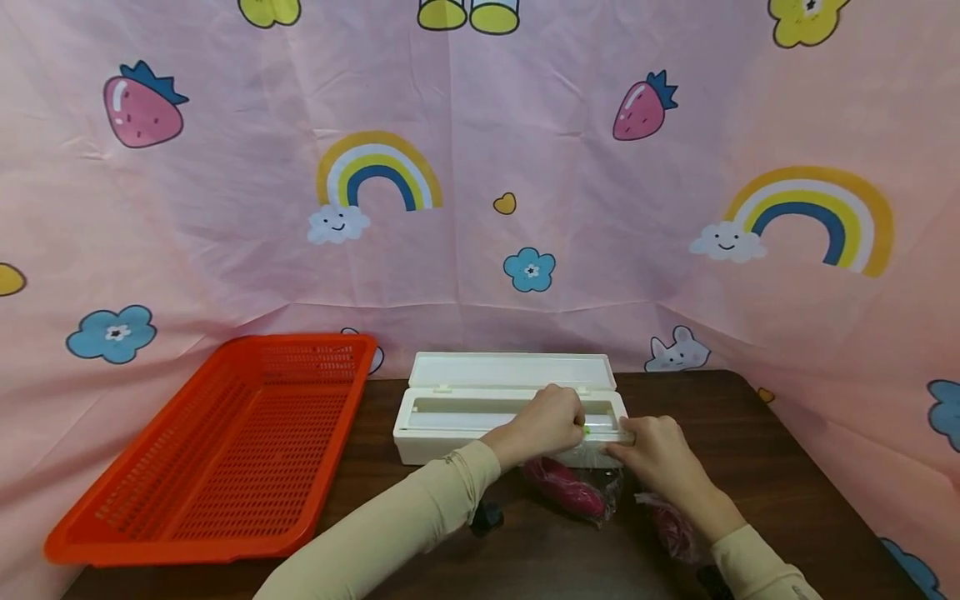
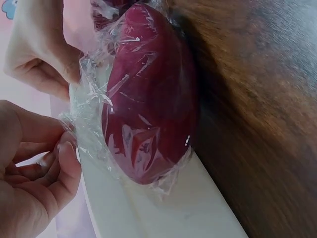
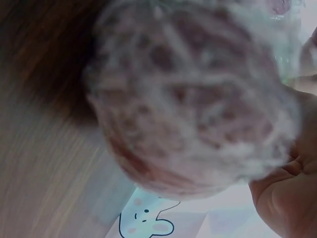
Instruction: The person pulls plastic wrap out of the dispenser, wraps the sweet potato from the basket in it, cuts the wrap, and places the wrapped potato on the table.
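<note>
A white cling film dispenser (image 1: 480, 450) stands with its lid raised and a roll of film inside. My left hand (image 1: 551, 421) pinches clear cling film (image 2: 74, 124) at the dispenser's front edge, beside a small green piece (image 1: 587, 430). My right hand (image 1: 660, 450) grips the front edge near the dispenser's right end, thumb in front, with film bunched at its fingertips. Against the dispenser's front lies a purple sweet potato (image 2: 148, 94) in crinkled film. A second film-wrapped purple item (image 3: 193, 109), blurred in the right wrist view, lies beneath my right wrist.
A big orange plastic basket (image 1: 255, 467) occupies the table's left side. Between it and the sweet potato sits a small black object (image 1: 487, 517), partly behind my left sleeve. The dark wooden table (image 1: 757, 450) backs onto a patterned pink cloth (image 1: 480, 325).
</note>
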{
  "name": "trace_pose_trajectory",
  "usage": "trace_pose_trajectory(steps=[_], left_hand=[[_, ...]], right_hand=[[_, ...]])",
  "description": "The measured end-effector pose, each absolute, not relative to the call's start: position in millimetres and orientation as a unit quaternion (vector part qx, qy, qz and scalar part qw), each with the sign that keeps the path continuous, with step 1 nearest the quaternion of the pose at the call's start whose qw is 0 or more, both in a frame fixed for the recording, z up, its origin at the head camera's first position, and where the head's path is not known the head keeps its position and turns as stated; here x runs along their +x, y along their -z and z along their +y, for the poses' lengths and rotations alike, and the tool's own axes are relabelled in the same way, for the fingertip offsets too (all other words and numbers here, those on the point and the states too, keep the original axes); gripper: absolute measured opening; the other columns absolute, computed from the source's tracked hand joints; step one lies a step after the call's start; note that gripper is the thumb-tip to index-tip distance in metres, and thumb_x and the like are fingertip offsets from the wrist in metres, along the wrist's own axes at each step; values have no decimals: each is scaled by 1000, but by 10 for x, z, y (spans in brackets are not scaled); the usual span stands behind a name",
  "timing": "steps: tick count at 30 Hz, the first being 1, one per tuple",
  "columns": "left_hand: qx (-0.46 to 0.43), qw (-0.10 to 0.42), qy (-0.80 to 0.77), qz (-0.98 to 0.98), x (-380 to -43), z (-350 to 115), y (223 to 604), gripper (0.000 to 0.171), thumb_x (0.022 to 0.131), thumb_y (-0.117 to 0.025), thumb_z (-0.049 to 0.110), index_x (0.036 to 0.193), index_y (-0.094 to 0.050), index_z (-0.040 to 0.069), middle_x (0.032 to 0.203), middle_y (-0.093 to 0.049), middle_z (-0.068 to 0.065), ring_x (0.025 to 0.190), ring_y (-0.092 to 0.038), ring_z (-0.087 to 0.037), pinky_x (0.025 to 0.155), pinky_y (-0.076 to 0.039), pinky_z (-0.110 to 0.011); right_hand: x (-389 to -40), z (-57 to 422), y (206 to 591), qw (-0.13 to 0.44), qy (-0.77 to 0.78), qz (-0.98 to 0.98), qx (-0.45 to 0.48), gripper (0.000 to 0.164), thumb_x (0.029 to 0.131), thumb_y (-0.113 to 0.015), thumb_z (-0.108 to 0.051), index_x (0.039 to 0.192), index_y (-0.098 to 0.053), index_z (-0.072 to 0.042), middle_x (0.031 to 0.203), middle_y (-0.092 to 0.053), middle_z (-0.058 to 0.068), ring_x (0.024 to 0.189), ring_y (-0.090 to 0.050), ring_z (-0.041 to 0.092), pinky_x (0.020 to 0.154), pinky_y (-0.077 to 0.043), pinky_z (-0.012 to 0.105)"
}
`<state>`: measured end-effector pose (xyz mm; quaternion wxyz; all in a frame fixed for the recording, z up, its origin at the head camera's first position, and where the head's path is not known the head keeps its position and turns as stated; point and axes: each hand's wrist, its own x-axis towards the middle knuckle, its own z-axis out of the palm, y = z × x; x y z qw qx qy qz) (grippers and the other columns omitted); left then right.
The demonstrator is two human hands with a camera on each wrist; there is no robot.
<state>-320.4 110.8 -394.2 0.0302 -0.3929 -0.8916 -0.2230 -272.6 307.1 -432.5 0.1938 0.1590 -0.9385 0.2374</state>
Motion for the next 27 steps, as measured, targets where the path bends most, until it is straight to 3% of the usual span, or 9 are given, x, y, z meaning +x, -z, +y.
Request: trace_pose_trajectory(steps=[6, 9, 13, 21, 24, 27], left_hand=[[-397, 27, 213, -893, -3227, 1341, 3940, 46, 75, -64, -3, 46, -36, 20, 46, -21, 11, 45, -15, -3, 45, -15, -17], [-395, 42, 193, -897, -3229, 1488, 3960, 43, 75, -67, 1, 46, -43, 20, 45, -28, 13, 47, -24, -4, 47, -21, -17], [-388, 44, 192, -901, -3206, 1621, 3974, 44, 77, -69, 3, 47, -42, 19, 45, -27, 12, 50, -27, -5, 47, -21, -18], [-363, 37, 211, -907, -3163, 1664, 3956, 47, 77, -67, -2, 49, -35, 19, 50, -24, 10, 51, -25, -6, 47, -20, -19], [-357, 33, 225, -906, -3167, 1662, 3974, 42, 78, -68, 0, 49, -44, 18, 52, -33, 9, 55, -31, -7, 51, -24, -19], [-350, 35, 228, -908, -3175, 1634, 3998, 29, 83, -70, 6, 56, -62, 14, 57, -50, 7, 59, -41, -8, 55, -31, -18]], right_hand=[[-2745, 3129, 4320, 202, -232, -939, 153, 19, 74, -89, -11, 82, -76, -1, 64, -68, 4, 53, -46, 5, 47, -41, 20], [-2759, 3120, 4332, 199, -232, -939, 159, 16, 74, -86, -8, 73, -71, -5, 57, -59, -4, 51, -40, 3, 46, -36, 20], [-2759, 3097, 4336, 193, -238, -939, 158, 24, 76, -84, -8, 65, -63, -11, 52, -41, -10, 49, -31, 1, 45, -27, 19], [-2756, 3045, 4295, 194, -253, -938, 140, 16, 75, -85, -9, 75, -70, -7, 54, -44, -8, 49, -34, 3, 46, -30, 20], [-2750, 3046, 4284, 186, -253, -942, 121, 18, 75, -86, -12, 77, -70, -5, 55, -46, -7, 49, -36, 6, 47, -30, 22], [-2744, 3037, 4286, 171, -254, -946, 110, 20, 75, -86, -13, 85, -72, -2, 58, -48, -5, 51, -38, 7, 48, -31, 22]])
